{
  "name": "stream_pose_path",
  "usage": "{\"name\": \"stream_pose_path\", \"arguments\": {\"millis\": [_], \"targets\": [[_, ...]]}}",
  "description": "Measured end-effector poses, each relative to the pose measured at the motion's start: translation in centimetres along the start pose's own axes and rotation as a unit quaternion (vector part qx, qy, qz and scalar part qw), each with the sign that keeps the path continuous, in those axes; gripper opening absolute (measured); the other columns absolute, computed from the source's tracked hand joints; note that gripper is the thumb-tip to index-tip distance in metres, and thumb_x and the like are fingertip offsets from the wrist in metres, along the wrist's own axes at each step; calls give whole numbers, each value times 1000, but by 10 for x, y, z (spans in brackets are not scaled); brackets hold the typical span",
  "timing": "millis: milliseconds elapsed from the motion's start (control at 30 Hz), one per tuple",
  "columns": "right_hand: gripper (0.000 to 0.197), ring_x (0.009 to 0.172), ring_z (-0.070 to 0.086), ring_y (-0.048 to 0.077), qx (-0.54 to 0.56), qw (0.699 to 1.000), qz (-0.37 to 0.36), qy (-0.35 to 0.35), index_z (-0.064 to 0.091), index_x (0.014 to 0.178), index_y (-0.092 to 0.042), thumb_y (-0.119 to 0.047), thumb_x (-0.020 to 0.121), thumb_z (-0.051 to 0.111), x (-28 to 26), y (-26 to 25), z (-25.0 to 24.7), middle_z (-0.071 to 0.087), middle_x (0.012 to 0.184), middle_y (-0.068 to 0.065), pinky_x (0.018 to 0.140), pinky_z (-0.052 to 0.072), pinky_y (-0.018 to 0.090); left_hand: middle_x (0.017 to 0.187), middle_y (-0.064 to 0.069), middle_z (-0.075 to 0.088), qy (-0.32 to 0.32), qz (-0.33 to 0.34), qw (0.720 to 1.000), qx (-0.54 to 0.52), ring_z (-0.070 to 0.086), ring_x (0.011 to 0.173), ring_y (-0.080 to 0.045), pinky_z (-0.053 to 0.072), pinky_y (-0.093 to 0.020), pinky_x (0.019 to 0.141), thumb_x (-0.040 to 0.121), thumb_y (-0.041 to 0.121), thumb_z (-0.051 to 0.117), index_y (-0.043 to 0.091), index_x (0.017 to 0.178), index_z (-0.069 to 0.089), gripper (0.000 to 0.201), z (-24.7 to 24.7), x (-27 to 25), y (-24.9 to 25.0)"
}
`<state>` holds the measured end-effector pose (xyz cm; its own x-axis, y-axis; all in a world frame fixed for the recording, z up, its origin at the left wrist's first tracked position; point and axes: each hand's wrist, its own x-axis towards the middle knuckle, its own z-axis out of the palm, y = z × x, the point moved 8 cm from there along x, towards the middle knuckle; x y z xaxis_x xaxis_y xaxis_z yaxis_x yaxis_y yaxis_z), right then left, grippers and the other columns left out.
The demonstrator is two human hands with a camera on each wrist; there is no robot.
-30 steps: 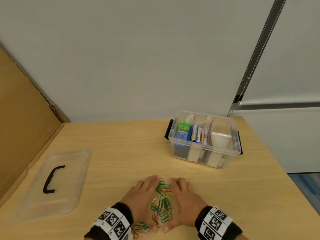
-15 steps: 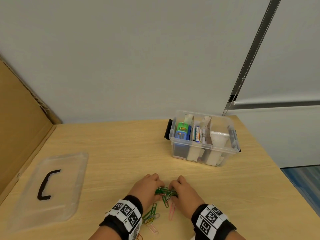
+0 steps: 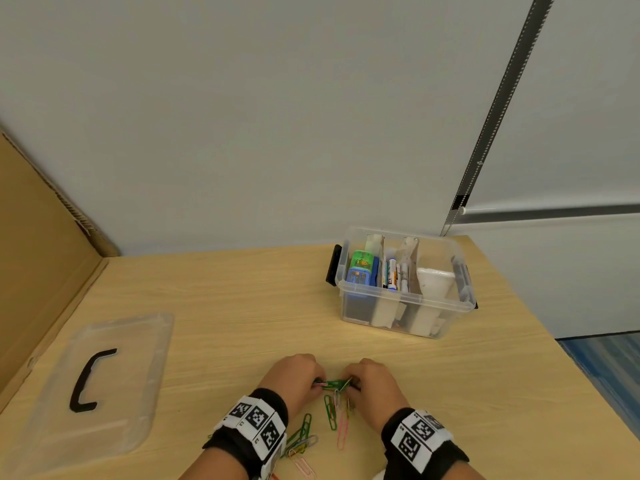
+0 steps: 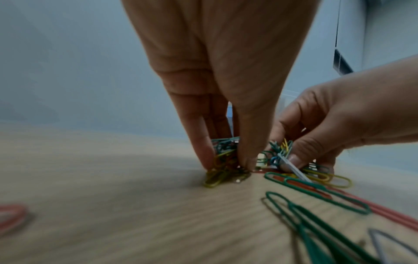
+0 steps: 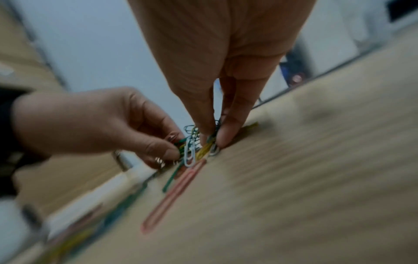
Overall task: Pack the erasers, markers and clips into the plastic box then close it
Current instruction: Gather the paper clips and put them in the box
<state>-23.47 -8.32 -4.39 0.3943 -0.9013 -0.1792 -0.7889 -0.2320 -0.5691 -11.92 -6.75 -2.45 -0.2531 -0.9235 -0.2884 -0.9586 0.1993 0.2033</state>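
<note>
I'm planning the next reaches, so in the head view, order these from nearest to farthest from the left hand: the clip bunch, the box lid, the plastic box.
From the left hand:
1. Clip bunch, pinched at its fingertips, shared with the right hand.
2. Plastic box, ahead and to the right, open.
3. Box lid, flat on the table far to the left.

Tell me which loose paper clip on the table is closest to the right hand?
The long pink clip, lying just below the right hand. The other loose clips lie nearer the left wrist.
</note>
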Motion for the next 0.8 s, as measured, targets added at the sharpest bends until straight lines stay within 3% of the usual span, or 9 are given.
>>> {"name": "stream_pose_path", "arguments": {"millis": [67, 133, 267, 400, 533, 667, 800], "targets": [[25, 73, 59, 11, 73, 997, 28, -6, 67, 75, -35, -12, 82, 68, 3, 8, -2, 59, 74, -9, 70, 53, 22, 111, -7, 60, 15, -5, 1000, -17, 58, 100, -25, 44, -30, 81, 94, 27, 49, 19, 115, 66, 28, -2, -2, -4], [35, 67, 62, 11, 136, 989, 53, -11, 61, 68, -40, -9, 81, 71, 3, 15, -6, 63, 72, -7, 69, 57, 25, 110, -4, 61, 48, -7, 997, -51, 59, 100, -21, 42, -27, 81, 94, 30, 51, 23, 117, 66, 28, -8, -6, -9], [25, 68, 70, 24, 239, 968, 77, 9, 66, 77, -28, -4, 80, 71, -3, 18, -28, 69, 80, 7, 67, 59, 28, 106, 5, 65, 138, -10, 982, -125, 59, 96, -10, 44, -19, 82, 92, 34, 56, 28, 113, 68, 25, -30, -15, -20], [25, 71, 68, 16, 337, 939, 52, 43, 67, 80, -23, 2, 81, 69, -11, 4, -73, 69, 80, 6, 68, 59, 28, 104, 7, 67, 192, -20, 966, -170, 59, 92, -5, 47, -21, 84, 90, 34, 60, 27, 114, 68, 26, -50, -20, -27], [21, 71, 71, 11, 395, 915, 22, 84, 68, 93, -14, 3, 81, 67, -16, -1, -134, 72, 85, 8, 65, 59, 24, 97, 6, 69, 218, -26, 956, -196, 61, 87, -6, 50, -26, 83, 88, 30, 65, 26, 107, 72, 21, -61, -21, -31], [21, 68, 71, 12, 361, 915, 19, 178, 68, 92, -17, 2, 82, 66, -10, 17, -198, 72, 81, 5, 62, 56, 17, 93, 9, 68, 220, -36, 953, -206, 61, 84, -4, 51, -27, 81, 87, 29, 66, 26, 105, 73, 19, -63, -21, -33], [15, 70, 67, 18, 206, 945, 39, 250, 70, 91, -14, -2, 81, 70, 7, 45, -234, 67, 79, 6, 52, 52, 10, 92, 10, 68, 221, -41, 950, -215, 61, 84, -2, 50, -22, 80, 86, 30, 67, 26, 104, 73, 19, -63, -23, -31]]}}
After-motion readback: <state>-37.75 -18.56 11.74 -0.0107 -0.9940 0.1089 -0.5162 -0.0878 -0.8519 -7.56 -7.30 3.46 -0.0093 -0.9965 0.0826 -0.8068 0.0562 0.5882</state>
